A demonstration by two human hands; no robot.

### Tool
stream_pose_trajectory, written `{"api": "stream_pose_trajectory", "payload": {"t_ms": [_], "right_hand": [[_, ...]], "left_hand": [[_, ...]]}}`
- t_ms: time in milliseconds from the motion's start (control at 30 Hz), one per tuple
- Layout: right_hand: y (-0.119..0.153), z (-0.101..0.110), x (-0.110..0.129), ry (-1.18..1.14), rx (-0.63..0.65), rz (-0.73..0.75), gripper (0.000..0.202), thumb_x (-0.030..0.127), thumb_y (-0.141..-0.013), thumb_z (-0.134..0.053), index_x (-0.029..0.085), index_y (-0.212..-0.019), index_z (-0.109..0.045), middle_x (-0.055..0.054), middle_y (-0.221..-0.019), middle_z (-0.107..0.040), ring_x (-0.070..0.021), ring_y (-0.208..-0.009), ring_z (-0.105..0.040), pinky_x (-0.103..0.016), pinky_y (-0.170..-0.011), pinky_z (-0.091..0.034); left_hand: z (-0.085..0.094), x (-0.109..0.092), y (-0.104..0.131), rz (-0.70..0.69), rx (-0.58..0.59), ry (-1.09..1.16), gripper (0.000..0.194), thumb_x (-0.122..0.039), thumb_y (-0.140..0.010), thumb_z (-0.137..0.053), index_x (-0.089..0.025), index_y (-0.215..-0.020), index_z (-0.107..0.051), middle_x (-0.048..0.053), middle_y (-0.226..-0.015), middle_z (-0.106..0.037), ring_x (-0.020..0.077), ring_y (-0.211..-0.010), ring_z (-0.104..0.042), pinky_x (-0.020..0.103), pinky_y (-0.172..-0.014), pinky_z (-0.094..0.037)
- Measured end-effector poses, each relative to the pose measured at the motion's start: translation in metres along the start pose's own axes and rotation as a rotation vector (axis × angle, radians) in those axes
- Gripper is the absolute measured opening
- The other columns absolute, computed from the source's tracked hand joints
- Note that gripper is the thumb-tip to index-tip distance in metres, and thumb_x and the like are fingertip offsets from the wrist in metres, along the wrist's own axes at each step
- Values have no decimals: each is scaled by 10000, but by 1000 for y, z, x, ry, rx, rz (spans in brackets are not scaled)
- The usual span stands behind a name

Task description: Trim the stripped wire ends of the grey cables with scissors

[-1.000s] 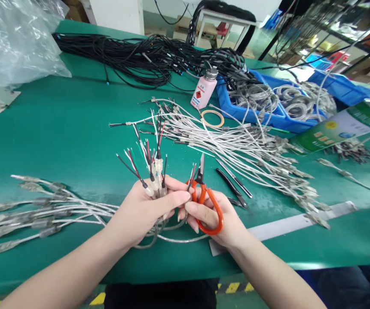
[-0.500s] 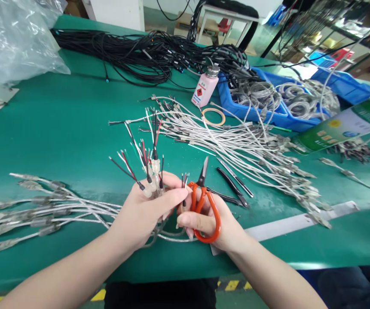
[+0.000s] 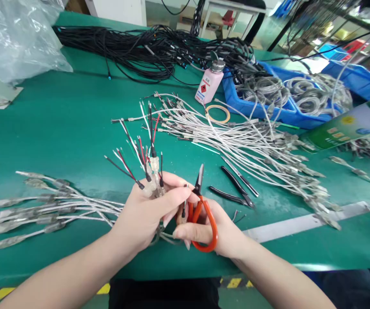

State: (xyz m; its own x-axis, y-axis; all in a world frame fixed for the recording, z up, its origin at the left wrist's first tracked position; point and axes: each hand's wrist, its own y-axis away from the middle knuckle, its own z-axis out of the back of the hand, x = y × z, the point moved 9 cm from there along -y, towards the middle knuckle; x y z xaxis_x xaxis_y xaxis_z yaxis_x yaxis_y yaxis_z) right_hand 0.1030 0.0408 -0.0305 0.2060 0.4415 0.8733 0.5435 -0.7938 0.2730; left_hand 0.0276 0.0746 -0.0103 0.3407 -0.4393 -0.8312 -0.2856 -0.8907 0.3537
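Note:
My left hand point(image 3: 152, 206) is closed round a bunch of cables point(image 3: 152, 182), whose stripped black, white and red wire ends fan upward. The thumb and forefinger of that hand pinch a short wire end point(image 3: 185, 201) beside the scissors. My right hand point(image 3: 207, 225) holds orange-handled scissors point(image 3: 211, 227), their blades pointing up and away, and its thumb and fingers also touch the connector below that wire end. The tails of the held cables point(image 3: 71, 206) stretch left over the green table point(image 3: 59, 141).
Many white cables point(image 3: 236, 146) lie right of centre, near black pliers point(image 3: 233, 186), tweezers point(image 3: 240, 176), a tape roll point(image 3: 217, 113) and a pink bottle point(image 3: 209, 83). Blue bins point(image 3: 262, 111) hold coiled cables. Black cables point(image 3: 123, 53) line the back. A metal ruler point(image 3: 307, 221) lies right.
The view has shifted slightly, so the table items appear a little further right. The scissors stand more upright near the left fingertips. Small wire scraps now show right of my right hand.

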Motion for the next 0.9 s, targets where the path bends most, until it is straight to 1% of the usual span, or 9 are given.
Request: {"api": "stream_pose_trajectory", "payload": {"t_ms": [67, 133, 200, 267, 333, 533, 667, 800, 900], "right_hand": [[-1, -3, 0, 11, 22, -8, 332, 372, -751, -818, 132, -869, -621, 41, -590, -580, -72, -497, -506, -191, -485, -393], [-1, -2, -1, 27, 22, -19, 335, 386, -749, -819, 131, -790, -606, 38, -573, -570, -69, -493, -501, -190, -492, -395], [0, -1, -3, 32, 9, -42, 376, 388, -726, -837, 139, -695, -557, 35, -551, -559, -67, -484, -494, -186, -487, -387], [1, 0, -5, 25, 1, -63, 422, 383, -695, -860, 148, -654, -512, 34, -536, -557, -67, -475, -495, -182, -478, -380], [1, -1, -5, 11, 0, -69, 434, 379, -680, -869, 152, -658, -500, 33, -538, -561, -71, -480, -507, -182, -482, -388], [2, -3, -4, 18, 6, -65, 395, 397, -737, -820, 151, -691, -514, 37, -545, -552, -69, -492, -512, -178, -491, -395], [2, -2, -4, 23, -4, -76, 417, 388, -695, -855, 152, -669, -512, 37, -537, -558, -71, -485, -507, -181, -486, -391], [3, -2, -5, 37, -12, -76, 396, 381, -700, -852, 151, -687, -530, 36, -557, -567, -76, -497, -514, -185, -490, -407], [4, 7, -3, 91, -100, -32, 328, 353, -752, -811, 156, -743, -549, 38, -590, -577, -80, -516, -527, -186, -496, -429]], "left_hand": [[0, 1, 0, 5, 5, 10, 129, -237, -721, -749, -150, -728, -653, -24, -497, -605, 41, -364, -372, 169, -399, -349], [-2, 1, 0, 8, 20, 25, 115, -233, -732, -734, -145, -723, -660, -12, -535, -635, 38, -369, -381, 170, -406, -358], [-3, 0, 0, 5, 35, 36, 96, -218, -747, -717, -141, -718, -667, 9, -627, -689, 34, -385, -396, 168, -411, -357], [-4, 0, 0, 5, 41, 40, 90, -205, -758, -706, -142, -707, -668, 8, -640, -694, 32, -395, -399, 161, -411, -346], [-4, 0, 1, 4, 38, 44, 95, -199, -760, -704, -143, -695, -664, 3, -627, -689, 32, -398, -398, 155, -407, -336], [-1, 3, 2, 7, 25, 56, 88, -215, -754, -726, -156, -729, -665, -2, -616, -693, 39, -384, -398, 167, -410, -379], [1, 4, 1, 1, 18, 61, 82, -199, -751, -729, -158, -727, -661, 4, -631, -697, 43, -397, -414, 166, -418, -392], [0, 5, -1, 8, 25, 65, 94, -203, -767, -720, -151, -724, -655, -8, -592, -657, 36, -409, -407, 148, -426, -370], [-3, 5, -3, 15, 51, 60, 83, -221, -825, -682, -161, -773, -657, -34, -555, -582, 39, -424, -393, 145, -437, -355]]}}
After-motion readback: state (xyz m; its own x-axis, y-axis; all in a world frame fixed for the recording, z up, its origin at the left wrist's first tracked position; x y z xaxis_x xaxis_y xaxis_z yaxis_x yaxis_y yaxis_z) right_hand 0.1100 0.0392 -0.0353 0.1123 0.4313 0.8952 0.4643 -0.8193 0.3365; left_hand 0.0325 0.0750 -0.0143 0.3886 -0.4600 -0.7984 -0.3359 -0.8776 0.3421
